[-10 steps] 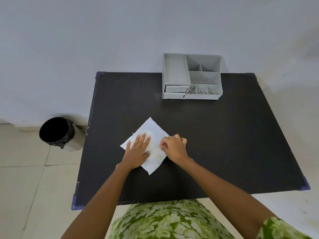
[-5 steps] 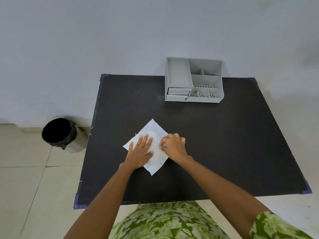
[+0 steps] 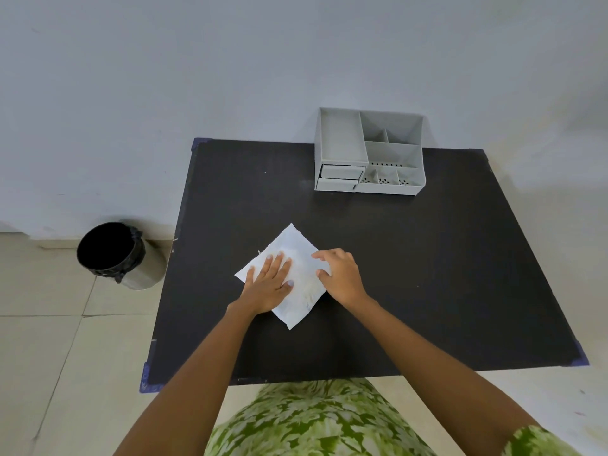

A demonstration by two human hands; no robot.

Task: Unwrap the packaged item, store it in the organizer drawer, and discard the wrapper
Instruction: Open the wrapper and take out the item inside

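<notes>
Lying flat mid-table [image 3: 427,258]: white packet [image 3: 297,302], thin, soft, likely light and crinkly. Left hand [image 3: 268,284] pressed open-palmed on it; right hand [image 3: 340,274] curled at its right edge, grip unclear. Best hold: that free edge. Organizer [image 3: 339,143] at back, drawers shut; bin [image 3: 112,253] on floor, left.

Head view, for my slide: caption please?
Both hands press a white packet on a black table; organizer behind.

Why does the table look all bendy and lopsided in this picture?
Head view: the wide lens bends things, so the table edges splay outward toward the person; light is soft, with faint shadows, and the dress at the bottom is blurry.
</notes>
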